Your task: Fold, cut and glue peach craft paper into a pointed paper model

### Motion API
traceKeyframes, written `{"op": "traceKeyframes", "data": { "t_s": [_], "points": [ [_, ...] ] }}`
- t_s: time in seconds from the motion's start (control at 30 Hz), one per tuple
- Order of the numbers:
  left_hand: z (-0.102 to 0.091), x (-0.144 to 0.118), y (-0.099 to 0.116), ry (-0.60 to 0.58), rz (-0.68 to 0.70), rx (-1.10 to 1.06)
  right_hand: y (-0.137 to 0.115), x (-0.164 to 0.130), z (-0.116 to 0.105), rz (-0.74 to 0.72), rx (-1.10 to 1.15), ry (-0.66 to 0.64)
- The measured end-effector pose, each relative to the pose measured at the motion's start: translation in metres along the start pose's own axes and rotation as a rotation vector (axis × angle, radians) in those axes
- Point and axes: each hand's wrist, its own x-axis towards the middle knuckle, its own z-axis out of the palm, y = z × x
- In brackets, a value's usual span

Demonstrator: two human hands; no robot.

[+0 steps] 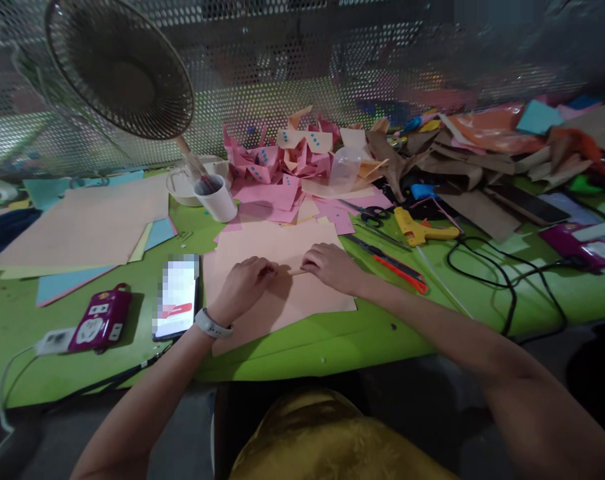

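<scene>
A peach paper sheet point(302, 300) lies on the green table in front of me. Just over it, both hands pinch a thin peach paper strip point(295, 271), which looks narrow or rolled. My left hand point(247, 283), with a pale band on its wrist, closes its fingers at the strip's left end. At the other end, my right hand point(332, 265) is closed too, fingertips bent down. The fingers cover most of the strip, and only a short piece shows between them.
Right of the sheet lie a red-black cutter knife point(399, 270), black scissors point(375, 215) and a yellow glue gun point(419, 230). A phone point(179, 297) and purple power block point(101, 320) sit at left. Behind are a white cup point(218, 202), fan point(127, 73) and pink paper pieces point(267, 197).
</scene>
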Motion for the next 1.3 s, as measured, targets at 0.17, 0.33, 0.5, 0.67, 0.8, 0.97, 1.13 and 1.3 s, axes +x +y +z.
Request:
{"op": "traceKeyframes", "data": {
  "t_s": [0.17,0.33,0.5,0.67,0.8,0.97,1.13,1.3],
  "points": [
    [0.001,-0.005,0.014,0.033,-0.024,0.186,0.001,0.004,-0.005,0.081,0.095,-0.048],
    [0.022,-0.014,0.033,0.054,0.172,0.331,0.001,0.005,-0.007,0.072,0.120,-0.053],
    [0.042,-0.021,0.032,0.027,0.192,0.327,0.000,0.005,-0.009,0.088,0.142,-0.041],
    [0.042,-0.023,0.030,-0.012,0.190,0.348,0.004,0.005,-0.010,0.089,0.152,-0.053],
    [0.040,-0.023,0.033,-0.037,0.175,0.357,0.013,0.003,-0.012,0.119,0.145,-0.072],
    [0.040,-0.022,0.035,-0.042,0.177,0.358,0.028,-0.008,-0.022,0.182,0.103,-0.085],
    [0.041,-0.022,0.034,0.005,0.189,0.343,0.035,-0.022,-0.041,0.273,-0.056,-0.096],
    [0.046,-0.024,0.029,0.064,0.228,0.328,0.003,-0.030,-0.028,0.231,-0.172,0.182]
  ]
}}
